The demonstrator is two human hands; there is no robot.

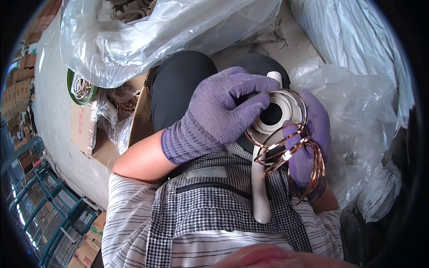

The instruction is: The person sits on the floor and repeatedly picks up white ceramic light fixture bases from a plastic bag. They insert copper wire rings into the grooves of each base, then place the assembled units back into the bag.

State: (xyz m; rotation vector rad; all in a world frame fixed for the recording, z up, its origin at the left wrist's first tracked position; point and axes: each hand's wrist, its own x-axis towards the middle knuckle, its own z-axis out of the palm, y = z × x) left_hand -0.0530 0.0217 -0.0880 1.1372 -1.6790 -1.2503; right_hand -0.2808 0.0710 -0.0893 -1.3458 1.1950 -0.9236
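Observation:
My left hand point(219, 111), in a purple knit glove, has its thumb and index finger closed at the upper left rim of a white round plastic part with a long handle point(261, 192). A thin copper-coloured ring point(305, 107) runs around that rim, and the left fingertips pinch at it. From the right side, my gloved right hand point(315, 129) grips the round head. Several loose shiny copper-coloured rings point(318, 165) hang over the right hand's fingers. The handle points down toward my checked apron. A dark opening shows through the middle of the round head.
An open cardboard box point(85, 127) with plastic bags and copper-coloured rings stands at left, a green round tray point(70, 85) of rings on its corner. Clear plastic sheeting point(178, 35) covers grey parts ahead. More plastic bags point(357, 102) lie at right. A teal metal frame point(53, 201) stands lower left.

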